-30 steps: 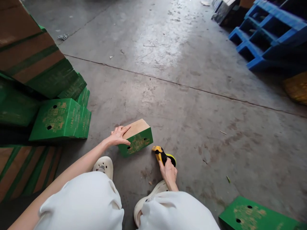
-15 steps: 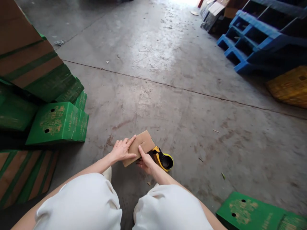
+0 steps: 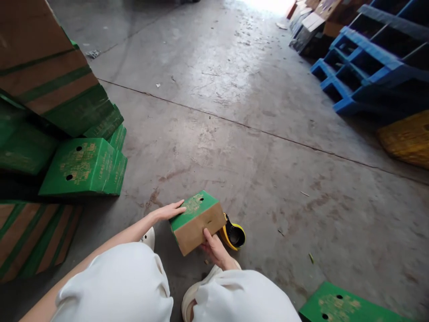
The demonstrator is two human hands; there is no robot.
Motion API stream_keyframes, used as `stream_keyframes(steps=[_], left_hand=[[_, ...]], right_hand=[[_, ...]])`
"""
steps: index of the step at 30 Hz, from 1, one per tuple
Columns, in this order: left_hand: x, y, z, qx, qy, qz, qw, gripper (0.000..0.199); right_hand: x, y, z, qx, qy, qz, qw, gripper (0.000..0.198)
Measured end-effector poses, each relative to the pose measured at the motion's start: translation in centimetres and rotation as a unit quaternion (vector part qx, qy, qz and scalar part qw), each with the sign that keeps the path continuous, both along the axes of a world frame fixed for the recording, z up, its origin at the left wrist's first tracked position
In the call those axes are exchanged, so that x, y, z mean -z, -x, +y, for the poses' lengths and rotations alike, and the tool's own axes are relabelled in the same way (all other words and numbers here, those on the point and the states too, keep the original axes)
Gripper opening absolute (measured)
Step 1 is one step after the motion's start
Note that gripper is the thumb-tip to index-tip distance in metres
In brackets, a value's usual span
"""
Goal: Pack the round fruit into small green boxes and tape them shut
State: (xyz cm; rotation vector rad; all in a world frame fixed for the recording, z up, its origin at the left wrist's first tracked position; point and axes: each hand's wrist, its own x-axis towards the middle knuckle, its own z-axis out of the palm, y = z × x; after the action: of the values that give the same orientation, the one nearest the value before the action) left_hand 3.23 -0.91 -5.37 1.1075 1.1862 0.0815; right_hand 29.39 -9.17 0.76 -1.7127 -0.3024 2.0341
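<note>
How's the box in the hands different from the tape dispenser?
The box is green and brown; the tape dispenser is yellow and black. The box has flat sides; the dispenser's end is round. The left hand and right hand touch the box; the dispenser sits on the floor. Both are near the right hand.

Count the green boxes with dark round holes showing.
3: a handled box with the left hand and right hand on it; a stacked box at the left; a corner box cut off at bottom right. Others may be hidden.
</note>
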Motion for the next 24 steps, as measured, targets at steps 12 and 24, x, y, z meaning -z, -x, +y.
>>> stream_keyframes(steps=[12, 24], left_hand=[[-5.8, 4.6, -3.1, -0.221, 0.012, -0.131, 0.966, 0.084], [-20.3, 29.9, -3.2, -0.413, -0.300, 0.374, 0.774, 0.075]], right_hand=[[-2.0, 0.8, 4.2, -0.117, -0.028, -0.014, 0.993, 0.055], [-12.9, 31.8, 20.3, -0.411, -0.193, 0.168, 0.875, 0.101]])
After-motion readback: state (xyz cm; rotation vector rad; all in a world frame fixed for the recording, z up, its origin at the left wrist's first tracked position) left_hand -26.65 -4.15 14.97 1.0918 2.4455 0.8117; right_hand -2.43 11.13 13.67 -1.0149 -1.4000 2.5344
